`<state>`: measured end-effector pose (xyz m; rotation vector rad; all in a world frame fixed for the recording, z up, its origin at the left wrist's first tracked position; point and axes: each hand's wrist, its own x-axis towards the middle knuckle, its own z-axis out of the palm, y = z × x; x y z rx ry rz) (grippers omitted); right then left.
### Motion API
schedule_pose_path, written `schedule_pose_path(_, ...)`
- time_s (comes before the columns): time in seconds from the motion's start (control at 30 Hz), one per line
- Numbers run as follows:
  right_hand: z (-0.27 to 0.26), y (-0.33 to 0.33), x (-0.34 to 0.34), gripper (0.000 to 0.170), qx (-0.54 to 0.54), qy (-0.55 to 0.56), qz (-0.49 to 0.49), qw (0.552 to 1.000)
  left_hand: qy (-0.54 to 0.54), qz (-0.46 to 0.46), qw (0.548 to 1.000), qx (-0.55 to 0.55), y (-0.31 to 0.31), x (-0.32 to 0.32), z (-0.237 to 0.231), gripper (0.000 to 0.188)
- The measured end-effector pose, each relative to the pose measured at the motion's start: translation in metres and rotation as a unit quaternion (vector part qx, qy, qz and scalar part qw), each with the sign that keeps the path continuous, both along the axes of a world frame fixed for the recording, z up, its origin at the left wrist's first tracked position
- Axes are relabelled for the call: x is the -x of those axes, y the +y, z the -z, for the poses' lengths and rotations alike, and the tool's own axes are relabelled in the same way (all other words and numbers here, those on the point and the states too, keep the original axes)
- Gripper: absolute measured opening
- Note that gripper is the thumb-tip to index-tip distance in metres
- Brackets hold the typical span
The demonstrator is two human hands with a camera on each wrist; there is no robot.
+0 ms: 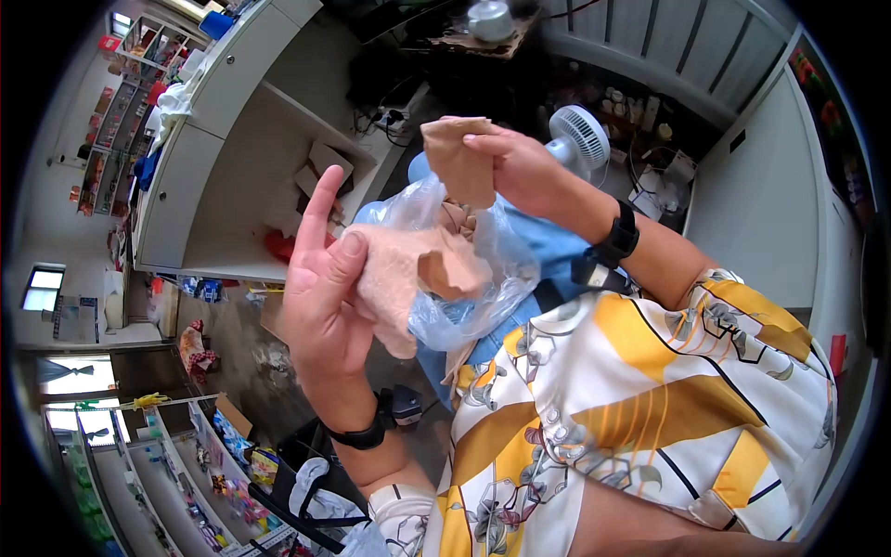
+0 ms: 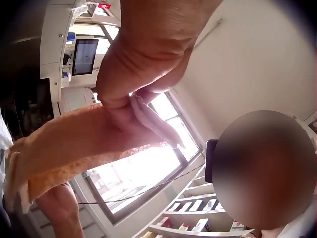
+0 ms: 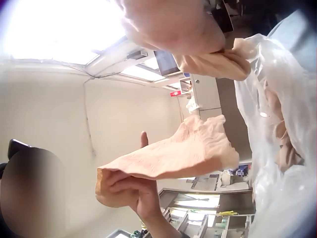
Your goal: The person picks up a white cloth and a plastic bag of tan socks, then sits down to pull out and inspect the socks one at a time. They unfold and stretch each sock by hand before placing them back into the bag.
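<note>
My left hand (image 1: pixel 320 302) holds a peach, sock-like fabric tube (image 1: pixel 392 269), its thumb pressing on the fleecy side and its index finger sticking out. In the right wrist view the other fingers of that hand are tucked in the tube's folded edge (image 3: pixel 106 191). Between thumb and fingers, my right hand (image 1: pixel 534 172) pinches a smooth tan cloth piece (image 1: pixel 461 169), which hangs down. Below both hands a clear plastic bag (image 1: pixel 509 255) lies open on the lap. More tan cloth (image 3: pixel 287 148) shows inside the bag, partly hidden by its film.
A white fan (image 1: pixel 580 135) stands beyond the right forearm. To the left is a white cabinet (image 1: pixel 176 186) with an open compartment. Shelves of goods (image 1: pixel 176 464) stand at lower left, near a black chair-like item (image 1: pixel 316 455). A white panel (image 1: pixel 761 186) rises at the right.
</note>
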<state>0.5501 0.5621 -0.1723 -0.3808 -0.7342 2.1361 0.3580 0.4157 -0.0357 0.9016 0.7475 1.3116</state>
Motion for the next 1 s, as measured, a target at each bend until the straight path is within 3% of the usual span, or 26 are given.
schedule_pose_path(0.03,-0.003,-0.004,0.004,0.036,-0.005,0.012,-0.024,1.000,-0.004,0.028,1.000,-0.011,0.003,0.000,0.006,0.061)
schedule_pose_path(0.1,-0.008,-0.017,0.014,0.037,0.010,0.023,-0.076,0.997,0.029,-0.006,1.000,0.007,0.012,-0.012,0.012,0.060)
schedule_pose_path(0.2,-0.015,-0.031,0.016,0.035,0.119,-0.064,-0.171,0.976,0.027,-0.044,0.998,0.021,0.029,-0.017,0.026,0.055)
schedule_pose_path(0.3,-0.018,-0.040,0.014,0.037,0.161,-0.071,-0.171,0.969,0.037,-0.084,0.995,0.029,0.041,-0.012,0.040,0.050)
schedule_pose_path(0.4,0.001,-0.034,0.017,0.040,0.171,-0.007,-0.163,0.972,0.023,-0.093,0.995,0.040,0.039,-0.017,0.050,0.051)
schedule_pose_path(0.5,0.003,-0.031,0.017,0.042,0.191,0.036,-0.149,0.970,0.082,-0.083,0.993,0.026,0.031,-0.027,0.056,0.053)
schedule_pose_path(0.57,0.000,-0.030,0.013,0.044,0.198,0.061,-0.161,0.965,0.269,-0.118,0.956,0.012,0.027,-0.026,0.063,0.051)
schedule_pose_path(0.63,-0.004,-0.029,0.008,0.046,0.200,0.084,-0.196,0.956,0.441,-0.125,0.889,0.002,0.021,-0.023,0.063,0.049)
schedule_pose_path(0.67,-0.005,-0.031,0.009,0.038,0.179,0.027,-0.171,0.968,0.484,-0.131,0.865,-0.011,0.019,-0.025,0.063,0.044)
schedule_pose_path(0.73,0.010,-0.033,0.011,0.029,0.036,-0.017,-0.198,0.979,0.635,-0.121,0.761,-0.062,0.010,-0.027,0.054,0.044)
schedule_pose_path(0.77,-0.001,-0.040,0.007,0.020,0.072,-0.043,-0.161,0.983,0.659,-0.124,0.739,-0.070,0.007,-0.028,0.054,0.047)
schedule_pose_path(0.8,0.016,-0.035,0.014,0.022,0.062,-0.048,-0.152,0.985,0.585,-0.149,0.796,-0.043,0.004,-0.029,0.058,0.050)
schedule_pose_path(0.87,-0.006,-0.033,0.002,0.030,0.044,-0.014,-0.123,0.991,0.569,-0.188,0.799,-0.045,-0.004,-0.020,0.061,0.051)
schedule_pose_path(0.9,-0.003,-0.024,-0.007,0.031,0.052,0.009,-0.120,0.991,0.535,-0.186,0.823,-0.041,-0.009,-0.015,0.059,0.047)
schedule_pose_path(0.97,-0.006,-0.007,-0.045,0.032,-0.004,0.042,-0.004,0.999,0.521,-0.201,0.829,-0.035,-0.025,-0.012,0.044,0.030)
schedule_pose_path(1.0,-0.009,0.001,-0.070,0.031,-0.053,0.053,0.077,0.994,0.520,-0.194,0.832,-0.019,-0.031,-0.006,0.044,0.033)
